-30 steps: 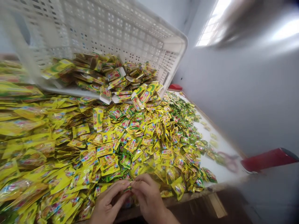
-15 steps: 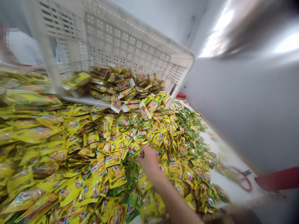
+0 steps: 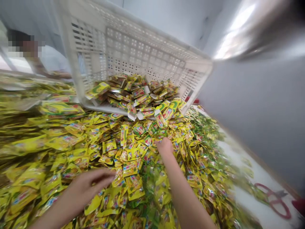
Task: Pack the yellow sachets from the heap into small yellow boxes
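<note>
A heap of small shiny yellow and green packets [image 3: 130, 168] covers the table in front of me. My right hand [image 3: 165, 147] reaches into the middle of the heap, its fingers curled down among the packets. What those fingers grip, if anything, is hidden. Over the heap at the lower left is my left hand [image 3: 95, 183], slightly blurred, with fingers stretched out toward the right and nothing visible in them. Beyond both hands, a white plastic crate [image 3: 143, 44] lies tipped on its side with its mouth toward me. Small yellow cardboard boxes [image 3: 143, 100] are piled inside it and at its lip.
Red-handled scissors [image 3: 277, 202] lie on the white tabletop [image 3: 247, 187] at the right. A grey wall [image 3: 252, 105] rises along the table's right side. Another person [image 3: 53, 60] is at the far left, behind the crate, with an arm over the heap.
My left hand has come into view from the lower left. My right hand has moved slightly farther forward over the packets. The whole view has shifted somewhat to the left.
</note>
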